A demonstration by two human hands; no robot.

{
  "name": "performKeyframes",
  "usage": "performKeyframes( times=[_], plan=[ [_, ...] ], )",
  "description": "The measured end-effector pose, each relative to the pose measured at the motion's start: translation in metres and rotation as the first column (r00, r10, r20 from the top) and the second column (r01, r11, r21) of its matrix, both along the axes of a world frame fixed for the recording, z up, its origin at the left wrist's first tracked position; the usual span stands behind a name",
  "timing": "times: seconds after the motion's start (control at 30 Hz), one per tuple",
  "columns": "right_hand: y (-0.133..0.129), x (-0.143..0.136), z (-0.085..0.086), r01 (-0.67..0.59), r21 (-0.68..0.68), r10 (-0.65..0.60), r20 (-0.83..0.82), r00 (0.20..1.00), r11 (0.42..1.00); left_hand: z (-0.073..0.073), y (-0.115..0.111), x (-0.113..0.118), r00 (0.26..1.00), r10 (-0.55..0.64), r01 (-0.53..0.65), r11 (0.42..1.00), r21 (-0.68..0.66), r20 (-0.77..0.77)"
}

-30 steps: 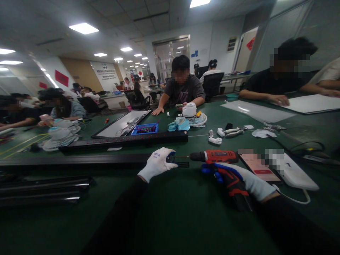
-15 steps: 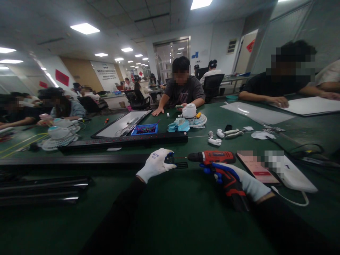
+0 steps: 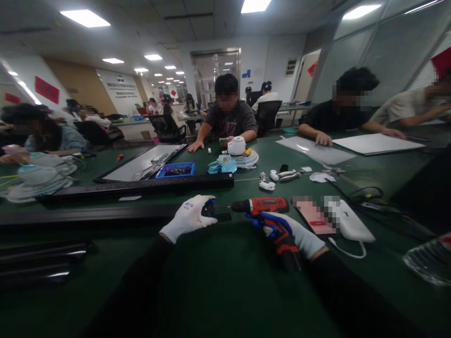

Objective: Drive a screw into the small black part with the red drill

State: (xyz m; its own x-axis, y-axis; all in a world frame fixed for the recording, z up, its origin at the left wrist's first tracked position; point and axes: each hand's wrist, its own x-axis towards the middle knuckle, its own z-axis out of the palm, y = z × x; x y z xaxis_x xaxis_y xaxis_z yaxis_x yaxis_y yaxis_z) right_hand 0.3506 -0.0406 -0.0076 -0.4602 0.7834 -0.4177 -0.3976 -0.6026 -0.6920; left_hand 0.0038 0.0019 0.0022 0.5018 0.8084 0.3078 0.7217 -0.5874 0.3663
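I have the hands apart, both gloved, both occupied. Left hand point(image 3: 190, 218) is wrapped over the right-hand end of a long black bar point(image 3: 88, 216), thumb and fingers parted just enough to clamp it; a dark end piece shows in the gap between them. Right hand point(image 3: 298, 232) is closed around the grip of a red-and-black drill point(image 3: 269, 205); can't tell if the trigger is pressed.

Drill lies level, chuck toward my left hand, its thin bit point(image 3: 221, 207) pointing at the bar end. Can't tell if the tip touches. The bar runs from my left grip out to the left side of view. Small slotted black piece point(image 3: 223, 217) sits just beside the left thumb, below the bit.

Edges: second black bar point(image 3: 141, 185) with red dots lies beyond, roughly parallel, blue tray point(image 3: 192, 171) just behind it. Glossy black strips point(image 3: 38, 263) are nearer me, left of the left forearm. Past the drill's rear I've got a phone point(image 3: 313, 216) and a white device point(image 3: 352, 223) with a cable, tight on the right. Pliers point(image 3: 289, 175) lie beyond the drill. Widest room: bare green tabletop point(image 3: 229, 281) between my forearms.
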Motion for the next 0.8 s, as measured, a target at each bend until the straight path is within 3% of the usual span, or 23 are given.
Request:
performKeyframes(
  times=[0.17,0.4,0.53,0.8],
  plan=[
    [0.002,0.000,-0.005,-0.001,-0.076,-0.001,-0.030,1.000,0.997,-0.006,0.004,-0.001,1.000,0.004,-0.004,1.000,-0.020,0.016],
    [0.003,-0.001,-0.011,-0.026,-0.098,0.018,-0.081,0.997,0.995,0.004,0.003,-0.008,0.990,-0.062,0.067,0.997,0.038,-0.127],
    [0.005,-0.001,-0.018,-0.060,-0.082,0.049,-0.130,0.990,0.995,0.001,0.005,-0.012,0.991,-0.097,0.097,0.995,0.002,-0.097],
    [0.001,0.001,-0.020,-0.160,-0.056,0.148,-0.183,0.972,0.985,-0.014,0.007,-0.016,0.988,0.002,0.001,1.000,0.019,-0.153]
  ],
)
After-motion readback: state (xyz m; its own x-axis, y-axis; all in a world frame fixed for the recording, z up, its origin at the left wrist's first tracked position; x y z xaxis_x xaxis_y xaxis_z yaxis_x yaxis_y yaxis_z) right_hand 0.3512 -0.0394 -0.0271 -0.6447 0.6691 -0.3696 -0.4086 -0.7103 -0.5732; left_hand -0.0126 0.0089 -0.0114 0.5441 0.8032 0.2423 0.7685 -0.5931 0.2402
